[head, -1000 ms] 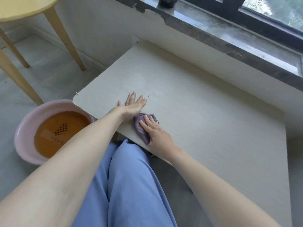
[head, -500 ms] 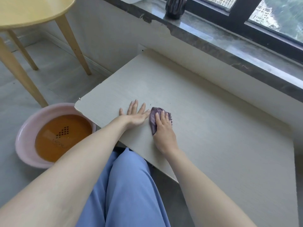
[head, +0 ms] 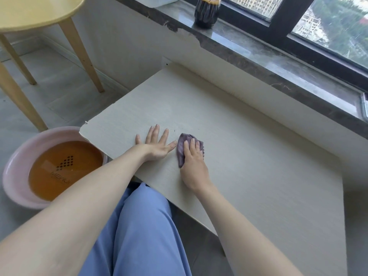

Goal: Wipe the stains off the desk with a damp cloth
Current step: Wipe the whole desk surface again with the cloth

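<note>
A low, pale wood-grain desk stands against the wall below a window sill. My right hand presses a crumpled purple cloth flat onto the desk near its front left part; the cloth shows past my fingertips and along my thumb side. My left hand lies flat on the desk just left of the cloth, fingers spread, holding nothing. A few tiny dark specks sit on the desk just beyond my left fingertips.
A pink basin of brownish water sits on the floor at the desk's left corner. A yellow round table on wooden legs stands further left. A dark ribbed vase rests on the grey stone sill. My blue-trousered knee is under the desk's front edge.
My right hand has slid the cloth away from the front edge, further onto the desk, beside my left fingertips. My left hand has stayed flat in place. The view has tilted up.
</note>
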A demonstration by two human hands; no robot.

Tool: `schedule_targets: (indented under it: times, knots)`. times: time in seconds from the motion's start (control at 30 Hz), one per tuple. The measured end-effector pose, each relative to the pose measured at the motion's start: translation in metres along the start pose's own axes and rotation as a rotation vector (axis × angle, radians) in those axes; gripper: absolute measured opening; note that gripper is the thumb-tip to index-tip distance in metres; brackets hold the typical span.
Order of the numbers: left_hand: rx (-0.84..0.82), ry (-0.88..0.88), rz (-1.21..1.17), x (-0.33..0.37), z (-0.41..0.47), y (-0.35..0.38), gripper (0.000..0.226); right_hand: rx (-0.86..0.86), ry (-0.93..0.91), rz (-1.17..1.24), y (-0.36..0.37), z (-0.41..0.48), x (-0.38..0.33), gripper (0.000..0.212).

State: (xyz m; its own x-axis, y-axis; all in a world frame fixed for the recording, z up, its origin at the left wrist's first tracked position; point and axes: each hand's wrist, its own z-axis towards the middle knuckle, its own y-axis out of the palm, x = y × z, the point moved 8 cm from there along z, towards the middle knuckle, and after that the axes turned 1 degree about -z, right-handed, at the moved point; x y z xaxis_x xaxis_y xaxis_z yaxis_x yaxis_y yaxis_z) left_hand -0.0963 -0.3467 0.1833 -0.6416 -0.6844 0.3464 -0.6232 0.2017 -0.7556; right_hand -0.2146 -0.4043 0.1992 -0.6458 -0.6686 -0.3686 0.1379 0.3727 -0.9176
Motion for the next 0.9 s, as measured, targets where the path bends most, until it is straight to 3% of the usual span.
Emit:
schedule_targets:
  times: [0.1, 0.3, 0.47, 0.67, 0.9]
  knots:
    - [-0.003, 0.001, 0.017, 0.001, 0.0, 0.0, 0.072, -0.024, -0.105, 0.033, -0.01, -0.003, 0.007, 0.06]
    - [0.01, -0.005, 0.004, 0.0, 0.0, 0.001, 0.071, -0.002, 0.163, 0.063, -0.029, 0.058, 0.032, 0.065]
    - [-0.015, -0.01, 0.06, 0.002, 0.002, 0.002, 0.075, -0.042, -0.068, 0.207, -0.011, 0.025, 0.005, 0.065]
    - [-0.03, -0.006, 0.063, 0.0, 0.001, 0.002, 0.077, 0.027, 0.105, 0.105, -0.033, 0.072, 0.028, 0.059]
    - [-0.092, -0.054, 0.183, 0.004, 0.006, -0.002, 0.081, -0.089, -0.089, 0.086, -0.015, 0.038, 0.028, 0.063]
